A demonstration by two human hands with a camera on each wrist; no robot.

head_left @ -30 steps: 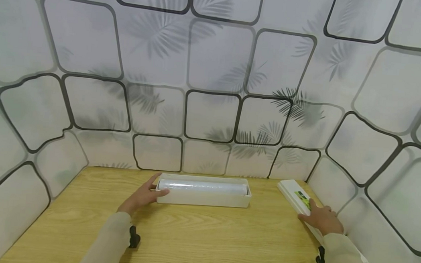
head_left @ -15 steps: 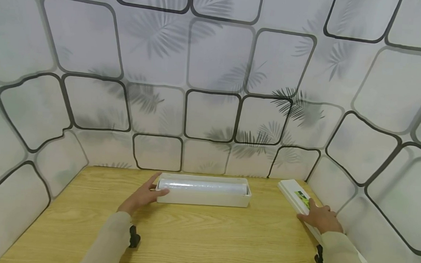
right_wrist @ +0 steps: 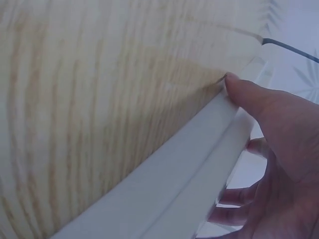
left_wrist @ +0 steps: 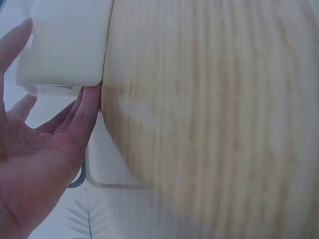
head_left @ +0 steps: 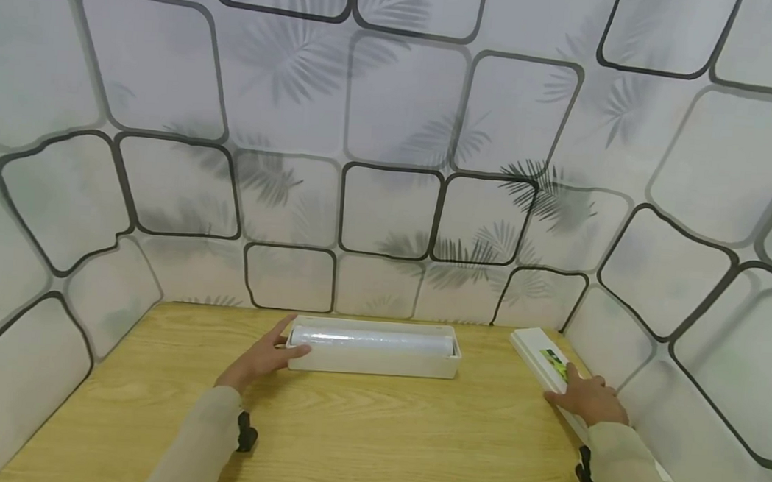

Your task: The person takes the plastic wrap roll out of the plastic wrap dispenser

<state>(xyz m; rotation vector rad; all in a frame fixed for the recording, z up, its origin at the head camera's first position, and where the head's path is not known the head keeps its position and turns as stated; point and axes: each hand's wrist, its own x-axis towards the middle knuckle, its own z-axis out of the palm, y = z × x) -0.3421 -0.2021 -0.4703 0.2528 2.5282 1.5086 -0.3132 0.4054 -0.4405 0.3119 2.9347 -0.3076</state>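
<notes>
- I use the white tray (head_left: 373, 363) as my landmark: it sits on the bench (head_left: 374, 439) close to the back wall, long side toward me, with a roll of cling film (head_left: 372, 340) lying lengthwise inside it.
- My left hand (head_left: 261, 361) is at the tray's left end, fingers (left_wrist: 84, 115) nearly straight and lying against the end wall, thumb over the rim by the roll. That grip is loose and flat, closed round nothing.
- Well to the right of the tray lies the long white lid (head_left: 550, 373), angled along the bench's right edge. My right hand (head_left: 590, 401) rests on it, thumb on the near edge, fingers curled over the far side, so this grip has hold of it.
- I judge the lid light, stiff and smooth, a little slippery; holding it near the middle by both long edges should keep it level.
- The tray looks rigid plastic, and the roll could shift if it is tipped.
</notes>
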